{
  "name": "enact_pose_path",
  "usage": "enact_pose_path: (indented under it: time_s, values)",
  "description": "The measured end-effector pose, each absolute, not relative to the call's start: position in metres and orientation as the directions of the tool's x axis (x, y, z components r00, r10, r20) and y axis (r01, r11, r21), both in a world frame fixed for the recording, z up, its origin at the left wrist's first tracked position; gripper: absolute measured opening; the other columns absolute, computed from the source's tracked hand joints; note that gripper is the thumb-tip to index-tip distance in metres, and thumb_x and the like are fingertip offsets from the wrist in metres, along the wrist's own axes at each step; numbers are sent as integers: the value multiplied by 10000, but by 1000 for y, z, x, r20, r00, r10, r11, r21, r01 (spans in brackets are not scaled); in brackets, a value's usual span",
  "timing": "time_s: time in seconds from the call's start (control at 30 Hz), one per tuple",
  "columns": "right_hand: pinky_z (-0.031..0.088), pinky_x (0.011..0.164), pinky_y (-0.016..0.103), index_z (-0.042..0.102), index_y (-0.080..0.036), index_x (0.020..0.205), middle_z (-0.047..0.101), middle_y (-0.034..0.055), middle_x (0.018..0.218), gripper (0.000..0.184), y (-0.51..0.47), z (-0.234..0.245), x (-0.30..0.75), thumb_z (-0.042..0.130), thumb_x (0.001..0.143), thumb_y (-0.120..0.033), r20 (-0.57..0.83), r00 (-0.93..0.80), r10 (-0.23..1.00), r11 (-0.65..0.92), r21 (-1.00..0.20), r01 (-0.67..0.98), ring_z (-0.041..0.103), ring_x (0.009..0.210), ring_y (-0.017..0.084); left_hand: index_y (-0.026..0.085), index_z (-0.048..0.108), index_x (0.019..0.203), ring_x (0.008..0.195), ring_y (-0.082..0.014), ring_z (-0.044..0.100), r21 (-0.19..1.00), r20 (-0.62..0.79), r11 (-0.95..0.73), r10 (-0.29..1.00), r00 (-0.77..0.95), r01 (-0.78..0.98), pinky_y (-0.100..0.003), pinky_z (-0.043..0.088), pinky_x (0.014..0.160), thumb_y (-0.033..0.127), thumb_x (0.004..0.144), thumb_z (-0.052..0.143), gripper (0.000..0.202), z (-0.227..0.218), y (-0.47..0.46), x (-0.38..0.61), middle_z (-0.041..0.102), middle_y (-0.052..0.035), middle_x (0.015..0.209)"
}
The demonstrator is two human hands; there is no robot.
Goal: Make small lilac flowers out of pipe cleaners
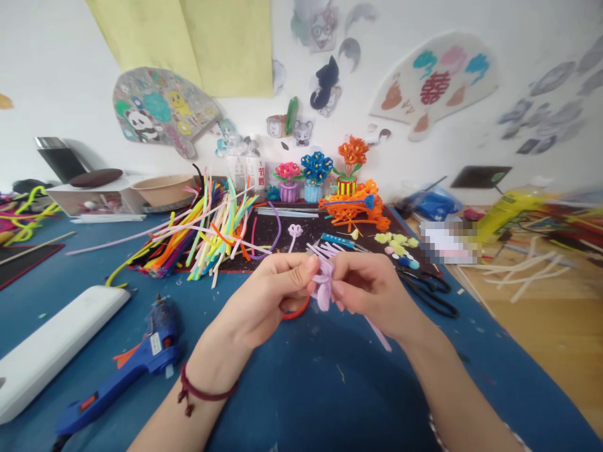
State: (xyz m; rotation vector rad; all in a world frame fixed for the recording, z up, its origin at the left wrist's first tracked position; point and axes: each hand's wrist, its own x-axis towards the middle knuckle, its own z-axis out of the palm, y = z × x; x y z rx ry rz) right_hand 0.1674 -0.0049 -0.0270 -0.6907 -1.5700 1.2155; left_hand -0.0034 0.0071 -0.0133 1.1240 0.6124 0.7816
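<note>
Between my two hands, just above the blue table, is a light purple pipe cleaner (323, 285) bent into small loops like petals. My left hand (282, 282) pinches it from the left with thumb and forefinger. From the other side the fingers of my right hand (370, 282) close on the same piece. A straight pale purple tail (379, 334) sticks out below my right hand. Behind the hands a finished-looking lilac pipe-cleaner flower (294, 233) lies on a dark mat. Part of a red-orange loop (298, 311) shows under my left hand.
A blue glue gun (136, 370) and a white oblong case (61, 345) lie at left. Bundled colourful pipe cleaners (211, 232) spread behind my left hand. Black scissors (431, 289) rest right of my right hand. Small potted pipe-cleaner flowers (318, 172) and an orange heap (355, 210) stand at the back.
</note>
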Motion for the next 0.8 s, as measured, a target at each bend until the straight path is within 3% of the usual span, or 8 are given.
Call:
enact_pose_path:
  time_s: [0.13, 0.23, 0.33, 0.43, 0.57, 0.8]
  values:
    - [309, 407, 172, 549, -164, 603, 528, -39, 541, 196, -4, -26, 169, 647, 773, -177, 315, -352, 882, 274, -948, -161, 435, 460, 62, 135, 535, 629, 458, -42, 223, 968, 48, 89, 851, 523, -234, -202, 133, 417, 476, 805, 684, 411, -12, 7, -3, 415, 36, 552]
    - [270, 371, 171, 560, -165, 575, 511, -51, 473, 182, -3, -25, 171, 616, 748, -164, 258, -337, 906, 201, -960, -195, 388, 397, 53, 140, 614, 717, 486, -55, 346, 953, 293, -241, 891, 347, -185, -191, 235, 429, 416, 772, 749, 312, -7, 6, -5, 466, 35, 572]
    - [243, 356, 174, 555, -169, 559, 491, -60, 446, 172, -2, -24, 172, 596, 727, -157, 221, -320, 921, 160, -965, -207, 355, 371, 50, 163, 697, 871, 577, -86, 498, 818, 559, -574, 780, 281, -37, -198, 361, 487, 269, 710, 820, 228, 0, 4, -9, 593, 8, 674]
    - [251, 379, 176, 549, -166, 551, 497, -59, 472, 186, -2, -22, 174, 612, 725, -157, 267, -334, 904, 215, -959, -184, 358, 398, 48, 162, 737, 891, 602, -94, 556, 665, 691, -745, 642, 334, 56, -204, 417, 507, 198, 734, 799, 173, 3, 3, -9, 679, -25, 753]
    - [276, 430, 186, 547, -162, 567, 491, -56, 512, 194, -3, -22, 175, 630, 742, -149, 339, -359, 870, 302, -940, -157, 366, 459, 55, 167, 753, 849, 611, -104, 594, 595, 740, -799, 586, 331, 83, -214, 457, 534, 177, 739, 792, 117, 2, 2, -7, 709, -31, 745]
    - [326, 519, 221, 500, -171, 610, 492, -44, 602, 186, -7, -24, 175, 587, 733, -63, 341, -446, 828, 331, -938, -103, 418, 570, 88, 167, 765, 818, 581, -114, 606, 718, 650, -696, 655, 386, -27, -225, 470, 513, 218, 774, 766, 68, 4, 2, -8, 692, -33, 695]
